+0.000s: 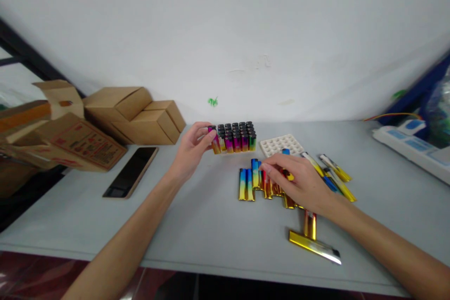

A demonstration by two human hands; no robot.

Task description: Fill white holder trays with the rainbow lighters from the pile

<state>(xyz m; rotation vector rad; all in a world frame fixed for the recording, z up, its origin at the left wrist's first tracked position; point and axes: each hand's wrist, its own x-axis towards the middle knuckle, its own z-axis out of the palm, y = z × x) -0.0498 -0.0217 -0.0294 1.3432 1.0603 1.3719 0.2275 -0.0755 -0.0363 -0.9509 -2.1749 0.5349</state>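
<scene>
Here the left hand (192, 149) pinches a lighter (213, 139) at the near-left corner of the filled tray (235, 137), seemingly seating it. The right hand (302, 182) lies loosely curled over the row of loose lighters (251, 182) on the table (211, 225), its fingertips touching one, with no firm hold visible. Next calls for picking one up cleanly.
</scene>
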